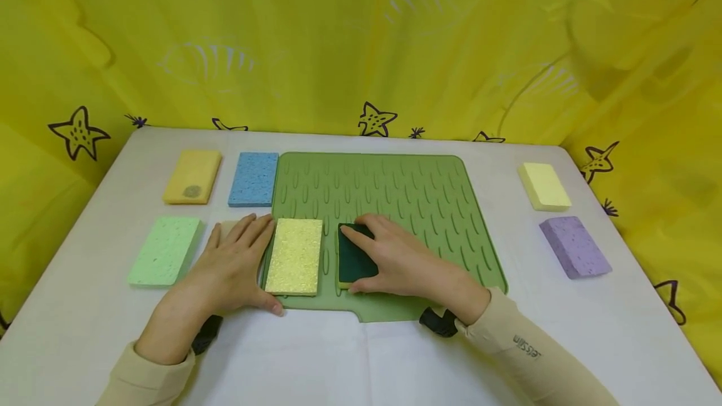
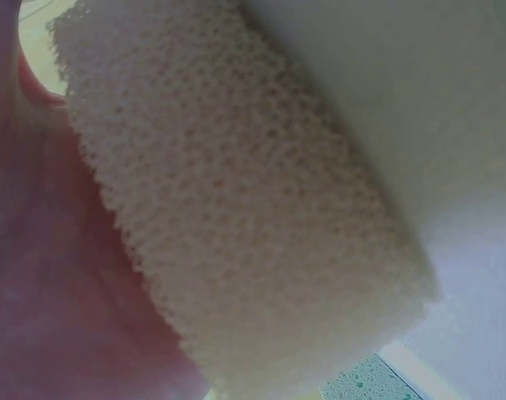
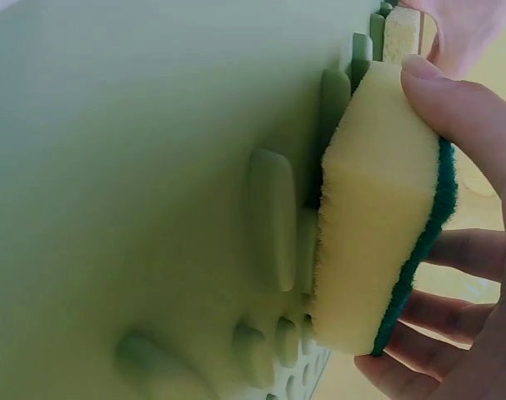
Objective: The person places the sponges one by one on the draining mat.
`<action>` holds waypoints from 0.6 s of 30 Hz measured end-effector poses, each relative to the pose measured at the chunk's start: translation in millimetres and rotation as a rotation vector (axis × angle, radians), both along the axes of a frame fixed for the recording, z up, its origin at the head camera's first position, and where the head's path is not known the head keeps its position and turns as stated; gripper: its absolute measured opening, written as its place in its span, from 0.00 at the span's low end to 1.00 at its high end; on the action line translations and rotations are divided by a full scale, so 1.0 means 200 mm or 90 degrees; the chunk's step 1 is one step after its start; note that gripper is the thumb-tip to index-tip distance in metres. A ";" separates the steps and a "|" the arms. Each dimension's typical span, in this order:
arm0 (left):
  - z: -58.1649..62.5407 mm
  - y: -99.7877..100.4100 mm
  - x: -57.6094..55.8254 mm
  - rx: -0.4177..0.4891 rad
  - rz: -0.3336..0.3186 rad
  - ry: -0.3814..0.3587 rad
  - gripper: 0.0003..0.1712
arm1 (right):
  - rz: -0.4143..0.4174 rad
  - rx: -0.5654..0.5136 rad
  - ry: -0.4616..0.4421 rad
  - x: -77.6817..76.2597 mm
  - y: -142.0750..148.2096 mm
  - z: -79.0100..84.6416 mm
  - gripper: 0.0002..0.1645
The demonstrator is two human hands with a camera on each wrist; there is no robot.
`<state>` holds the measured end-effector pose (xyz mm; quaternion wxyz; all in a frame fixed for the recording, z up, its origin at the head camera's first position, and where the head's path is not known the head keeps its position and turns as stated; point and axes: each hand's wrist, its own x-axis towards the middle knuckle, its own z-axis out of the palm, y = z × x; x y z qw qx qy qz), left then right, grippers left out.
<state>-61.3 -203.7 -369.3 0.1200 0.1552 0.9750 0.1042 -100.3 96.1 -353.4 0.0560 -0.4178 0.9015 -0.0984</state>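
My right hand (image 1: 389, 249) grips a dark-green-topped scrub sponge (image 1: 356, 262) across the green ridged mat (image 1: 395, 187). In the right wrist view its thick yellow foam (image 3: 373, 208) faces the camera, with thumb and fingers on opposite sides. My left hand (image 1: 231, 268) spreads over a beige porous sponge (image 1: 227, 228), mostly hidden from above; in the left wrist view, the beige sponge (image 2: 244, 192) lies along the palm. The left thumb stands apart from it, close to the lower corner of a pale yellow sponge (image 1: 295, 257) on the mat's left part.
Left of the mat lie an orange sponge (image 1: 193, 175), a blue sponge (image 1: 254, 179) and a mint-green sponge (image 1: 166, 251). A light yellow sponge (image 1: 544, 187) and a purple sponge (image 1: 575, 247) lie at the right. Yellow patterned curtain (image 1: 316, 49) surrounds the white table (image 1: 316, 356).
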 end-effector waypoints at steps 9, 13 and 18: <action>0.00 0.00 0.00 0.001 -0.004 -0.002 0.88 | 0.013 0.001 0.004 0.00 0.00 0.00 0.57; 0.00 0.00 0.00 0.005 -0.005 0.001 0.87 | 0.009 0.003 -0.002 0.00 0.00 -0.01 0.57; 0.00 0.00 0.01 0.008 -0.006 0.007 0.87 | 0.008 -0.008 -0.016 0.01 0.02 -0.02 0.57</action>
